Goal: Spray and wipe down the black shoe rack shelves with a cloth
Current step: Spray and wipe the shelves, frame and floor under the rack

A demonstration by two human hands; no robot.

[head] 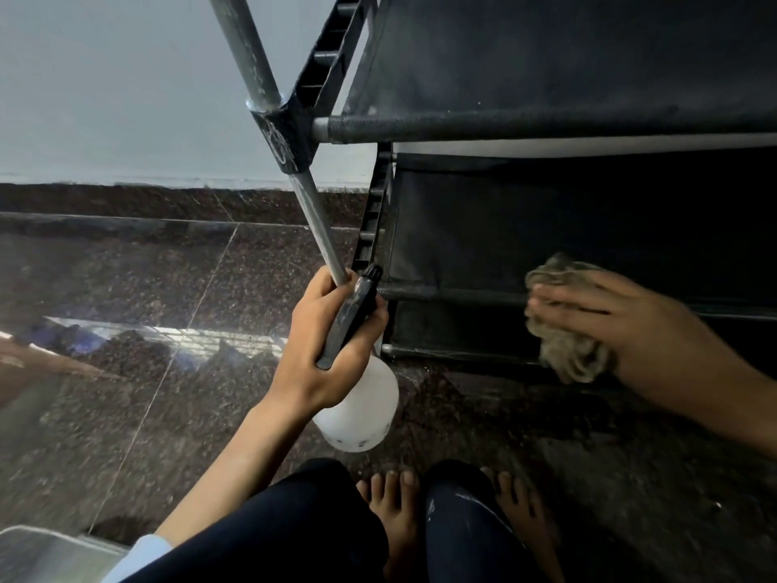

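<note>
Head view, left to right: a pale wall (105,77) fills the upper left of the frame above a dark speckled stone floor (126,279), where a bright reflection streaks across the tiles at left centre. A grey metal corner (38,549) of something unidentifiable sits at the bottom left edge. Near the middle, the left hand (332,342) is curled tight around both a slanting grey metal upright (319,229) of the black shoe rack (546,77) and the black trigger head of a white spray bottle (361,410), the bottle body hanging below the fist. That upright and its black plastic joint (286,136) cut diagonally across the centre of the frame, standing in front of the rack's left side ladder. At bottom centre, dark-trousered knees and bare feet (395,511) rest on the floor just before the rack. To the right, the rack's black fabric shelves fill the upper and middle right; the right hand (614,321), fingers spread flat, presses a crumpled grey-brown cloth (567,351) against the front bar of a lower shelf (546,229) at right centre.
</note>
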